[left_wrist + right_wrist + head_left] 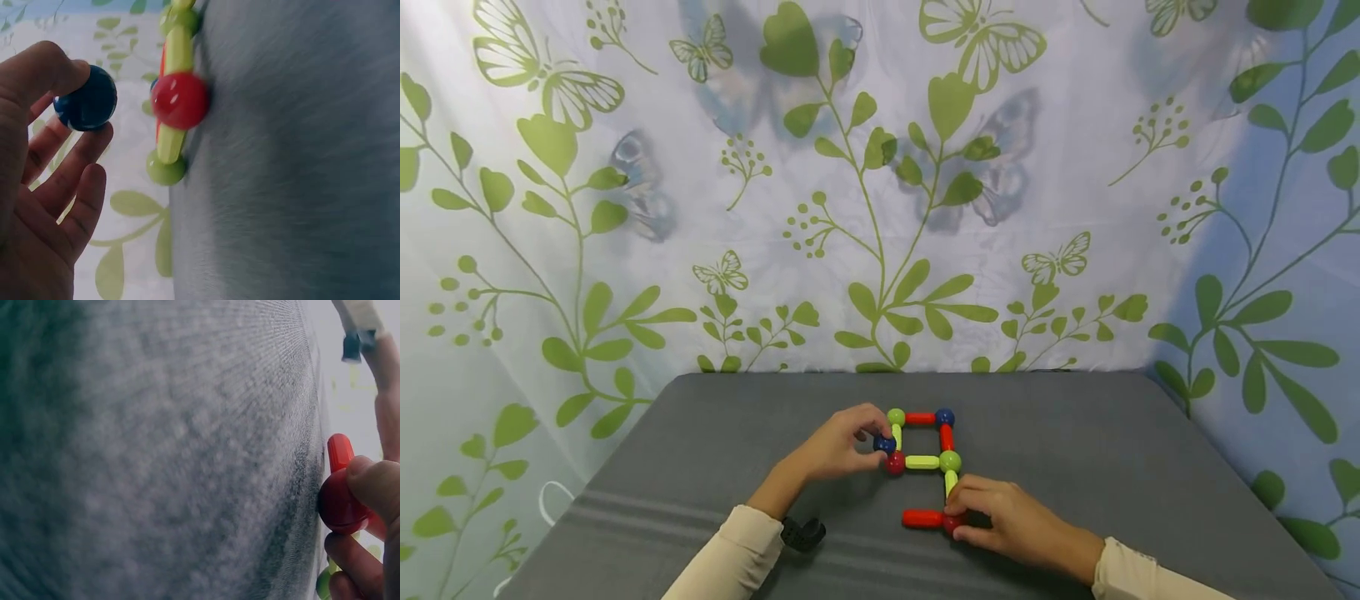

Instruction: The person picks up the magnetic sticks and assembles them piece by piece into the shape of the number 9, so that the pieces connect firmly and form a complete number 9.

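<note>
Thumb and fingers of my left hand (pixel 842 442) pinch a dark blue ball (pixel 87 100), held up off the table beside the red corner ball (pixel 180 100). My right hand (pixel 1003 517) grips another red ball (pixel 342 501) at the near end of the structure, thumb on one side and fingers on the other. A red rod (pixel 922 519) sticks out leftward from that ball. Beyond, rods and balls form a square: a green ball (pixel 896 417), a blue ball (pixel 944 417) and a green ball (pixel 951 461) mark its other corners. A yellow-green rod (pixel 951 483) runs down toward my right hand.
All of it lies on a grey cloth-covered table (pixel 1045 425). Behind the table hangs a curtain (pixel 880 183) printed with leaves and butterflies. A black strap (pixel 802 533) shows at my left wrist.
</note>
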Demonstrator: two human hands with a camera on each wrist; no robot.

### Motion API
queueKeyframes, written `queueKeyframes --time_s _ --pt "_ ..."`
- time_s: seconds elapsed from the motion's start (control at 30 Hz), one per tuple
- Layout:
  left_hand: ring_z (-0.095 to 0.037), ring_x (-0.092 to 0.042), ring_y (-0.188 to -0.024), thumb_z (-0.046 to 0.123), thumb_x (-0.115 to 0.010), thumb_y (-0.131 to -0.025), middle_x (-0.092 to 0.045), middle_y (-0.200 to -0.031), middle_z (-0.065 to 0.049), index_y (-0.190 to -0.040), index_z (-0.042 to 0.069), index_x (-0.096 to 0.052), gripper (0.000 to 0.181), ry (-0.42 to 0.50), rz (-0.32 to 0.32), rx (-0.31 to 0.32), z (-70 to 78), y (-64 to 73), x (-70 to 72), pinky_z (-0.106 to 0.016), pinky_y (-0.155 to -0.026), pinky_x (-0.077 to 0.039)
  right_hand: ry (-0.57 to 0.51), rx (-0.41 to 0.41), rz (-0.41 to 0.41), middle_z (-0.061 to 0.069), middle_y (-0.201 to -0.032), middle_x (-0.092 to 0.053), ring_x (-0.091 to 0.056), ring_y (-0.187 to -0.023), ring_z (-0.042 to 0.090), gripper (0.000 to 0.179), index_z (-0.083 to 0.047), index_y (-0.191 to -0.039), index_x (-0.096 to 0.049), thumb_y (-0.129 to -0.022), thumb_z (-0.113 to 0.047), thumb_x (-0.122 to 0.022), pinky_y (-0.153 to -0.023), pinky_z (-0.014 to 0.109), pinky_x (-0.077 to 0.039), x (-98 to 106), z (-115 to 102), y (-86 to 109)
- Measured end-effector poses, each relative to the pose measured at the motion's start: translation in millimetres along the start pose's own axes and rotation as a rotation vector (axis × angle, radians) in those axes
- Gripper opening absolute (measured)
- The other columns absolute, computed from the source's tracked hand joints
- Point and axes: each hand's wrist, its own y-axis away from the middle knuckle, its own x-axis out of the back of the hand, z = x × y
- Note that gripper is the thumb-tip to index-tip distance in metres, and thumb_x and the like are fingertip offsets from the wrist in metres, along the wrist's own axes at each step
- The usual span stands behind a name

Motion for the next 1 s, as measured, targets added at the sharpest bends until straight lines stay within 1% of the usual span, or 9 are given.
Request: queueKeyframes --time_s 0.13,0.23,0.37,0.5,0.73,0.87,1.0 --pt "-0.006 -0.062 -0.099 0.01 -0.078 -0.088 -0.06 -0.11 0.01 -0.108 0.021 -0.063 0.027 0.078 -0.08 0.003 9.1 16.6 -9.0 -0.033 -0.082 -0.056 -0.002 0.006 0.01 -0.01 -0.111 -0.063 -0.063 -0.097 0.004 0.025 -0.022 -0.109 -0.069 -0.089 -0.014 -0.08 -0.082 0.019 -0.053 1 2 2.1" --pt "-0.004 -0.063 -0.097 0.01 -0.079 -0.088 -0.06 -0.11 0.011 -0.107 0.02 -0.064 0.027 0.123 -0.14 0.022 13.4 24.8 -16.8 -0.03 -0.084 -0.055 0.004 0.005 0.008 -0.01 -0.111 -0.063 -0.063 -0.097 0.003 0.025 -0.022 -0.109 -0.069 -0.089 -0.014 -0.081 -0.082 0.02 -0.053 1 4 3.3" --pt "-0.003 -0.064 -0.095 0.009 -0.079 -0.088 -0.061 -0.108 0.009 -0.107 0.018 -0.064 0.025 0.16 -0.196 0.038 14.5 30.7 -27.8 -0.027 -0.084 -0.054 0.014 0.001 0.004 -0.01 -0.111 -0.063 -0.063 -0.097 0.003 0.024 -0.021 -0.109 -0.07 -0.089 -0.014 -0.081 -0.083 0.02 -0.053 2 5 4.4" --pt "-0.002 -0.064 -0.096 0.009 -0.079 -0.088 -0.061 -0.106 0.009 -0.107 0.017 -0.064 0.025 0.188 -0.231 0.05 16.0 31.4 -34.4 -0.025 -0.084 -0.054 0.006 -0.006 0.0 -0.011 -0.111 -0.063 -0.063 -0.097 0.002 0.024 -0.022 -0.109 -0.071 -0.089 -0.015 -0.081 -0.083 0.02 -0.053 1 5 5.0" --pt "-0.001 -0.061 -0.094 0.013 -0.08 -0.088 -0.061 -0.104 0.011 -0.105 0.018 -0.066 0.023 0.129 -0.261 0.04 21.8 31.6 -35.2 -0.024 -0.085 -0.053 -0.022 -0.031 -0.012 -0.011 -0.111 -0.063 -0.063 -0.096 0.002 0.024 -0.023 -0.11 -0.071 -0.089 -0.016 -0.08 -0.083 0.023 -0.054 -1 2 4.9" --pt "-0.001 -0.061 -0.094 0.014 -0.081 -0.088 -0.061 -0.105 0.011 -0.105 0.019 -0.066 0.023 0.108 -0.266 0.049 24.4 31.5 -33.9 -0.025 -0.085 -0.053 -0.021 -0.052 -0.019 -0.013 -0.11 -0.062 -0.062 -0.096 0.002 0.023 -0.024 -0.11 -0.07 -0.089 -0.018 -0.08 -0.083 0.024 -0.054 -1 1 4.4" --pt "0.0 -0.06 -0.094 0.018 -0.081 -0.088 -0.06 -0.105 0.014 -0.105 0.022 -0.066 0.023 0.074 -0.275 0.061 26.6 31.1 -31.9 -0.023 -0.085 -0.052 -0.009 -0.06 -0.02 -0.014 -0.11 -0.062 -0.062 -0.095 0.001 0.023 -0.025 -0.109 -0.07 -0.09 -0.018 -0.08 -0.081 0.026 -0.056 0 0 3.1"
